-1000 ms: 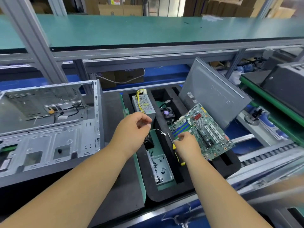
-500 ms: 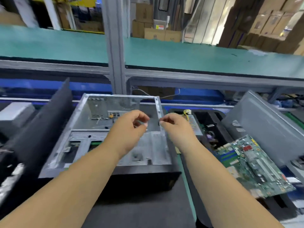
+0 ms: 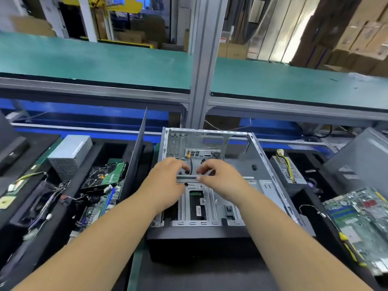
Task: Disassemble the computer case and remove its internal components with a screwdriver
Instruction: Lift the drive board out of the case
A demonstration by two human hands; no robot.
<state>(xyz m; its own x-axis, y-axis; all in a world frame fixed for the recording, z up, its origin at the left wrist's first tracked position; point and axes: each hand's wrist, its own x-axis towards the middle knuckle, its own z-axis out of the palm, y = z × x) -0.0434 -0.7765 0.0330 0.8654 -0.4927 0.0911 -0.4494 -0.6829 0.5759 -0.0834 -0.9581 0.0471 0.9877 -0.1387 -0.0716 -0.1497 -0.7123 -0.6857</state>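
Observation:
The open grey computer case [image 3: 238, 164] lies flat in front of me, its inside facing up. Both hands are inside it, over a metal crossbar [image 3: 247, 177]. My left hand [image 3: 168, 183] has its fingers curled at a black cable [image 3: 190, 164] that hangs from a yellow plug at the rear port plate. My right hand [image 3: 220, 179] hovers beside it, thumb and forefinger close together at the crossbar; whether it holds anything is unclear. A yellow-handled screwdriver [image 3: 349, 247] lies at the right beside the removed green motherboard [image 3: 361, 215].
A power supply [image 3: 287, 170] and a grey side panel [image 3: 361, 162] sit at the right. At the left, a dark panel [image 3: 134, 158] stands upright next to a foam tray holding another power supply [image 3: 69, 152], boards and loose wires. A green shelf [image 3: 94, 59] runs above.
My view swung left from the parts tray to the case. My right hand has put down the screwdriver, and both hands have moved from the tray into the case.

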